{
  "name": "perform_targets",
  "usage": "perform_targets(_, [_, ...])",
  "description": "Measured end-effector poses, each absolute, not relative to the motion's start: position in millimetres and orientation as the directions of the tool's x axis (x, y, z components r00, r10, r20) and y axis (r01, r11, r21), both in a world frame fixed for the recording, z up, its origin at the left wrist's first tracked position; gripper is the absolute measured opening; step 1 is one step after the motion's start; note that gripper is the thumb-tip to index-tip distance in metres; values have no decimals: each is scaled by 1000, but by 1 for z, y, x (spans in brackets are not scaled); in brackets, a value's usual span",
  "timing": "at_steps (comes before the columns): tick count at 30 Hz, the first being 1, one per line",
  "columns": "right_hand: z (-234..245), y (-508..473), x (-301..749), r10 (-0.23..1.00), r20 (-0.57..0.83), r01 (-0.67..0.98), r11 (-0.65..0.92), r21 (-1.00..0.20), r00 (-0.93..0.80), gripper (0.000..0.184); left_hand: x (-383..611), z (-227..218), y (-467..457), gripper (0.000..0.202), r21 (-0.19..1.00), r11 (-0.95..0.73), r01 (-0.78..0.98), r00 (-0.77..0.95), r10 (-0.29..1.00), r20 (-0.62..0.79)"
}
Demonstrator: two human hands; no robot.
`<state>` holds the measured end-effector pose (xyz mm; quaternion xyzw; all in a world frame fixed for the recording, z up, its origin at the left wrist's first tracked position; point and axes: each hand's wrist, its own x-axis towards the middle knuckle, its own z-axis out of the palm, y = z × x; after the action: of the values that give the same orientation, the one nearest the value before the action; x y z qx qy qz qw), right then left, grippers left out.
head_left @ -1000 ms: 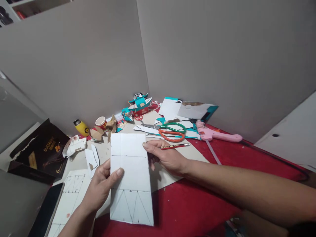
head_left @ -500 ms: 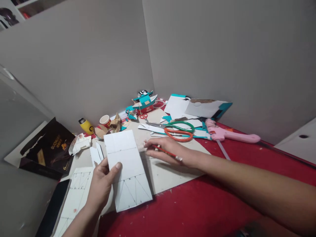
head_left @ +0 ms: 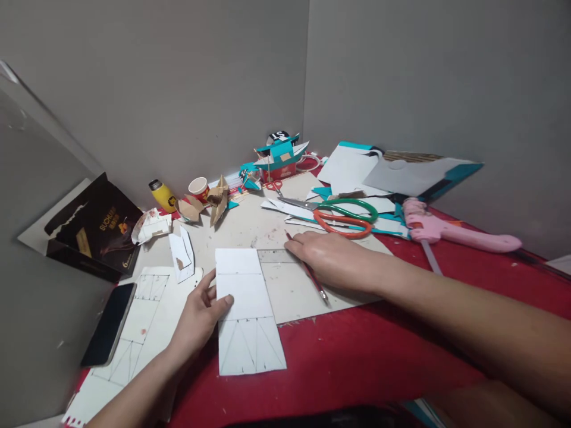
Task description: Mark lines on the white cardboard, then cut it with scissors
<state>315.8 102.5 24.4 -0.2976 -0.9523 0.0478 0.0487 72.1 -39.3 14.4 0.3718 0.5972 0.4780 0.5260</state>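
My left hand (head_left: 203, 312) grips the left edge of a white card (head_left: 243, 294), thumb on top. Ruled pencil lines cross the card, and slanting lines fill its lower part. Lower to the right, my right hand (head_left: 323, 258) is closed with a dark red pencil (head_left: 312, 279) held under its palm. Its fingertips rest at the end of a clear ruler (head_left: 274, 256), which lies flat on a grey-beige board (head_left: 289, 297); the rest of the ruler is hidden. Beside my left forearm lies a sheet with similar drawn lines (head_left: 147, 321).
Scissors with green and orange handles (head_left: 343, 217) lie on card scraps behind my right hand. A pink glue gun (head_left: 459, 235) is at right. A phone (head_left: 109, 324) and black box (head_left: 102, 232) stand left. Behind are a yellow bottle (head_left: 163, 196), paper cup (head_left: 198, 188) and model boat (head_left: 281, 153).
My right hand has come down onto the board at the ruler, pencil still in it. The white card is lower and flatter in my left hand. The view has shifted.
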Motion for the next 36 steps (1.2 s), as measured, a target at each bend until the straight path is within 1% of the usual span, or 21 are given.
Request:
perform_targets(3, [26,105,317,565,26,561,822,-94,-824,27,70,13,-41,80,946,320,-53,-119,939,-324])
perform_targets(5, [26,105,317,566,5,564,821,-87,-824,26,66,12,-44,73,942,335,-16,-118,935,-334])
perform_targets(9, [25,107,316,573,-29,574,816,-73,-819,26,59,9,-51,60,948,283,143,-181,950,-256])
perform_targets(15, [25,109,320,553,-21,553,832,-44,-833,27,53,8,-62,60,905,255,339,-265,950,-168])
perform_targets(17, [24,109,322,553,-28,554,832,-26,-833,27,51,8,-62,58,897,252,362,-266,951,-160])
perform_targets(20, [18,112,327,557,-17,557,830,-12,-830,26,43,11,-58,51,902,265,342,-279,945,-173])
perform_targets(23, [11,116,327,566,7,566,824,-37,-824,20,31,23,-50,43,906,258,337,-273,947,-168])
perform_targets(25, [9,117,324,579,65,570,814,-115,-813,16,23,37,-44,39,898,256,357,-236,955,-178])
perform_targets(26, [10,115,321,584,117,557,806,-198,-803,17,20,45,-40,39,896,260,360,-213,958,-192])
perform_targets(27, [11,113,318,589,171,523,792,-315,-790,20,19,54,-37,38,886,259,385,-154,964,-215])
perform_targets(28, [13,109,315,599,213,464,760,-455,-772,25,19,62,-33,35,871,255,420,-88,967,-240])
perform_targets(29, [15,104,311,616,229,386,696,-605,-753,29,20,69,-29,34,855,249,455,-19,963,-270])
perform_targets(30, [17,99,308,631,199,305,596,-742,-750,32,23,76,-24,34,839,234,491,52,954,-296])
perform_targets(31, [19,93,305,645,138,247,468,-848,-752,34,26,82,-18,33,823,207,528,126,940,-318])
perform_targets(32, [20,87,303,647,65,208,336,-919,-760,35,30,87,-12,30,805,162,571,200,923,-328])
perform_targets(34, [21,78,299,612,-55,171,132,-976,-789,32,39,94,1,28,768,66,637,326,880,-346])
perform_targets(36, [19,71,296,553,-161,188,-7,-982,-818,26,48,96,14,32,723,-16,690,406,836,-369])
